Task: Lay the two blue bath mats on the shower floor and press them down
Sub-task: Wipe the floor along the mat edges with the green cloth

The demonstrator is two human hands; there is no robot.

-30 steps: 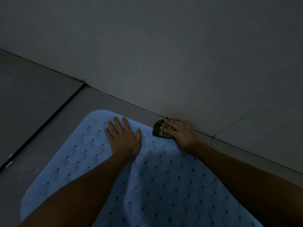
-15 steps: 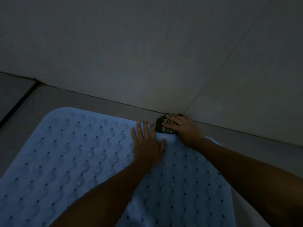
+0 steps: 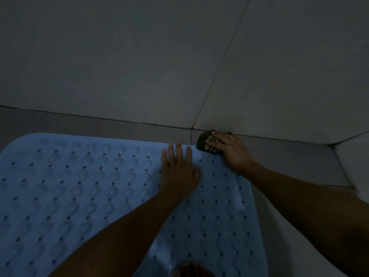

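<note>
A light blue bath mat with small holes lies on the grey shower floor, its far edge close to the wall. The left part shows round bumps and the right part a wavy texture; I cannot tell if these are one mat or two. My left hand presses flat on the mat near its far edge, fingers straight. My right hand rests with straight fingers on a small dark striped object where floor meets wall, just past the mat's far right corner.
A grey tiled wall rises directly behind the mat. A second wall meets it at the right corner. A narrow strip of bare floor runs right of the mat. Part of my leg shows at the bottom edge. The light is dim.
My left hand has slid right along the mat's far edge, ending close to my right hand. The right hand has stayed on the dark object. The view has swung, showing more mat at left.
</note>
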